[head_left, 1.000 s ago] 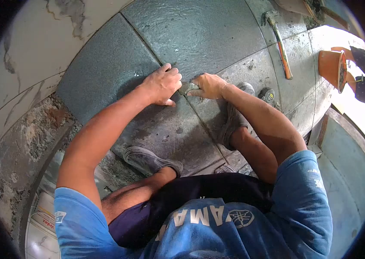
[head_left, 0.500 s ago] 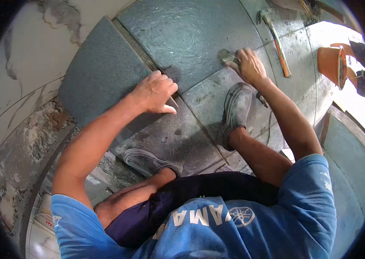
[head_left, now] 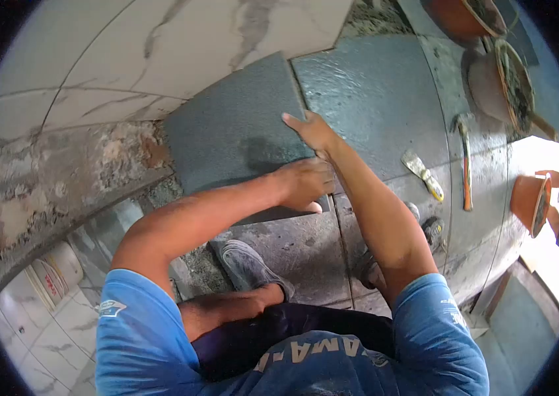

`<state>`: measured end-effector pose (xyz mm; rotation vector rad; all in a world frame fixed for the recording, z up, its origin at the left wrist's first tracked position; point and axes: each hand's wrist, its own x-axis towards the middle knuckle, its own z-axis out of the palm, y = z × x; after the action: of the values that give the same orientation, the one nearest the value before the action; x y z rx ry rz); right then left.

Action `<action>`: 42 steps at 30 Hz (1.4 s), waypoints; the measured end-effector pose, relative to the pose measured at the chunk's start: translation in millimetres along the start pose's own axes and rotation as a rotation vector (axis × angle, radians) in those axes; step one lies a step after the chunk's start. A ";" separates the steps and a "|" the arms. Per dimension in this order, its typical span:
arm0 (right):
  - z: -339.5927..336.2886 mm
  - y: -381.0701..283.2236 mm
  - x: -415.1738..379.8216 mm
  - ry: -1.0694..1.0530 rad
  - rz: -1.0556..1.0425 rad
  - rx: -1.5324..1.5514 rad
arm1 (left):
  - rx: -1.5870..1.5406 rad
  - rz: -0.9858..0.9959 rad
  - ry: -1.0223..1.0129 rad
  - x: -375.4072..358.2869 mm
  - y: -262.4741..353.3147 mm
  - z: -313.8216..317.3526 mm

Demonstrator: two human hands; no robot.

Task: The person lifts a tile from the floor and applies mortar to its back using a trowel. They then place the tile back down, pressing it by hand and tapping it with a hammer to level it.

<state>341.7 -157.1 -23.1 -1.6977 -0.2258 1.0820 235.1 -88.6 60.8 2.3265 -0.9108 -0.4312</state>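
Note:
A large dark grey floor tile lies tilted against the tile beside it, its right edge under both my hands. My left hand is closed over the tile's near right corner, thumb pointing out. Farther up that edge, my right hand grips with the thumb resting on the top face; its other fingers are hidden. A putty knife with a yellow-tipped handle lies on the floor to the right of my hands. Past it rests a hammer with an orange and black handle.
Mortar buckets stand at the upper right, and an orange bucket is near another person at the right edge. Marble-look wall tiles border the far side. Rough, broken concrete runs along the left, with a white pail below.
My right hand has let go of the putty knife and moved left onto the grey tile's edge. My left hand stays at the tile's corner. The view has turned.

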 end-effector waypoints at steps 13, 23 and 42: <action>-29.3 -48.3 -68.5 0.012 0.146 0.229 | -0.535 -1.730 1.232 -251.0 -11.7 76.3; -241.7 -170.9 -255.4 0.306 0.026 -0.262 | -1.676 -0.770 1.012 -102.2 73.7 -15.5; -406.9 -160.9 -480.8 0.922 -0.756 -0.632 | -1.944 0.313 0.733 183.5 68.1 -148.8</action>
<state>425.4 -656.0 385.2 -2.1972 -0.5785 -0.4109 404.2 -195.3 203.8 0.4046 -0.1269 -0.1053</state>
